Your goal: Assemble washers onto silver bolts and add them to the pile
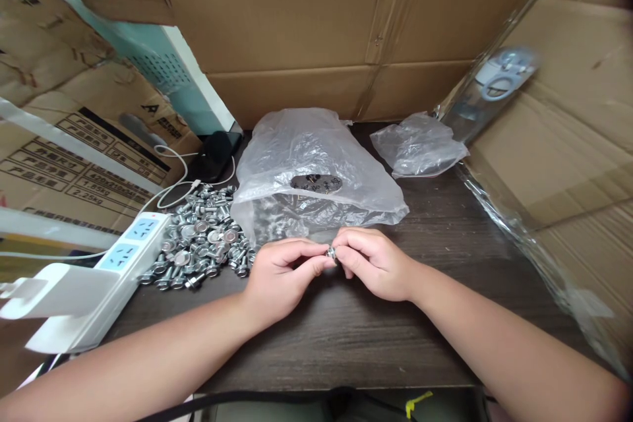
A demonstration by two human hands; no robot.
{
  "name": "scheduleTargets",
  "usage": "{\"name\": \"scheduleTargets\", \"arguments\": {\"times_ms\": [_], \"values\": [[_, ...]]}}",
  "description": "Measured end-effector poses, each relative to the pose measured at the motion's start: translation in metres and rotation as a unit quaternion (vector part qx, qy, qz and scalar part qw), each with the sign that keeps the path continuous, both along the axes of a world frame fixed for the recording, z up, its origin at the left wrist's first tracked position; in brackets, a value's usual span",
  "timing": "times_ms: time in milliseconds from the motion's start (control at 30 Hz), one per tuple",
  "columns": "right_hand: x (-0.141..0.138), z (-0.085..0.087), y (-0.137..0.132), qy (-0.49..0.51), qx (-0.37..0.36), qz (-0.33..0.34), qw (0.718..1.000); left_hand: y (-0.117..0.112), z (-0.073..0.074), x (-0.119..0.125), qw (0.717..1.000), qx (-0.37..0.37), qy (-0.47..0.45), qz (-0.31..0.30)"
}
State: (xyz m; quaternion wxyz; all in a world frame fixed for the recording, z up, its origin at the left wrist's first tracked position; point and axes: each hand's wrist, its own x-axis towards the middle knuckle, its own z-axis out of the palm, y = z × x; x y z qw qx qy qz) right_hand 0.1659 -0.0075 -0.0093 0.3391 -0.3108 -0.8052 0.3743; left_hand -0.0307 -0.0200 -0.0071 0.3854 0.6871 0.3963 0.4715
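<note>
In the middle of the head view, my left hand (279, 273) and my right hand (376, 264) meet above the dark table. Both are closed in a pinch on one small metal bolt (331, 252), mostly covered by the fingertips. To the left of my left hand lies a heap of silvery flanged bolts (200, 237). Just beyond my hands a translucent plastic bag (306, 138) lies spread out. Through its handle hole, small dark pieces (314, 182) show.
A white power strip (133, 257) with a plugged-in charger (64, 290) stands left of the heap, near a white cable (173, 191). A smaller clear bag (420, 145) lies at the back right, by a bottle (489, 92). Cardboard walls (297, 13) surround the dark table (445, 237).
</note>
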Motion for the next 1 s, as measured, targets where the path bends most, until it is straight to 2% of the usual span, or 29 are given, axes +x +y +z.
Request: {"name": "scheduleTargets", "arguments": {"times_ms": [200, 267, 367, 467, 567, 833, 1000], "values": [[0.001, -0.002, -0.001, 0.018, -0.074, -0.021, 0.997, 0.0, -0.002, 0.0, 0.996, -0.086, -0.017, 0.03], [0.002, -0.004, -0.002, 0.038, -0.099, -0.014, 0.994, 0.0, -0.002, 0.0, 0.994, -0.098, -0.026, 0.029], [0.002, -0.006, -0.003, 0.045, -0.095, -0.01, 0.994, 0.0, -0.001, 0.0, 0.995, -0.1, -0.025, 0.02], [0.001, -0.003, -0.002, 0.038, -0.076, -0.017, 0.996, 0.0, 0.0, 0.0, 0.997, -0.081, -0.018, 0.012], [0.0, 0.001, -0.002, 0.037, -0.072, -0.008, 0.997, 0.0, 0.001, -0.001, 0.999, -0.032, -0.005, -0.001], [0.001, 0.006, -0.001, 0.054, -0.175, 0.028, 0.983, -0.001, 0.001, -0.001, 0.996, 0.083, 0.034, -0.023], [0.001, 0.004, -0.002, 0.064, -0.194, 0.011, 0.979, -0.001, 0.002, -0.001, 0.997, 0.07, 0.032, -0.003]]}}
